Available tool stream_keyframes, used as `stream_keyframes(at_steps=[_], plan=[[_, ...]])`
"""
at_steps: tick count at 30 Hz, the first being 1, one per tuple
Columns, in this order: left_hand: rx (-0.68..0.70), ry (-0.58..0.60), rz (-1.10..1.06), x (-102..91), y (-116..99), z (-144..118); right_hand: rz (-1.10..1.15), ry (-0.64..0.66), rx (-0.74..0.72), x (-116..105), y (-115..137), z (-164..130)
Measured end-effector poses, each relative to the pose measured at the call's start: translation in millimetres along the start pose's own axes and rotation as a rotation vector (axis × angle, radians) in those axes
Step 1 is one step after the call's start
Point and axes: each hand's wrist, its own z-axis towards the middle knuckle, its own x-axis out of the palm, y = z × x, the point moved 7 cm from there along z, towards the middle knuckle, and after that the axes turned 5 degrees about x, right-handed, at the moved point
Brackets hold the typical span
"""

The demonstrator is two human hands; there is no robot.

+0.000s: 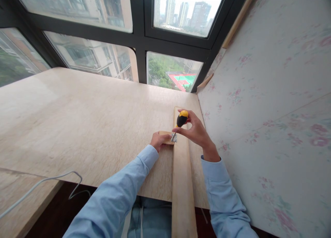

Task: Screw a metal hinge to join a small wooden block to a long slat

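Marble-look sill under the window; long wood strip runs along the wallpapered wall. Small wood block butts the strip, a metal hinge bridging the joint. Left hand closed on the block, pinning it. Right hand wrapped on the yellow-black screwdriver, tip at the hinge. Best kept upright, pressing straight down, block held tight.

No legible text, label, brand, number or sign anywhere: none on the screwdriver, the wood strip, the block, the metal bracket, the tabletop, the wallpaper or the buildings beyond the window.
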Motion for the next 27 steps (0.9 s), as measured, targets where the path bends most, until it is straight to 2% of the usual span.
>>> stream_keyframes(at_steps=[5, 9, 15, 20, 22, 24, 27], plan=[[-0.011, 0.033, -0.008, 2.6, 0, -1, 0.274, 0.145, 0.008, 6, -2, -1], [-0.017, 0.045, -0.018, 3.2, 0, -1, 0.380, 0.171, 0.053, 7, -5, 0], [-0.004, 0.046, -0.032, 2.9, -1, 0, 0.320, 0.172, 0.006, 8, 0, -1], [0.007, 0.053, -0.020, 2.7, 0, -1, -0.040, -0.041, -0.062, -7, 12, -2], [0.004, 0.032, -0.008, 1.2, 0, -1, -0.094, -0.069, -0.080, -9, 15, -2], [0.005, 0.023, -0.003, 0.6, 0, 0, -0.056, -0.033, -0.068, -8, 14, -2], [0.008, 0.043, -0.017, 2.0, 1, 1, 0.143, 0.128, -0.005, 0, 6, -3]])
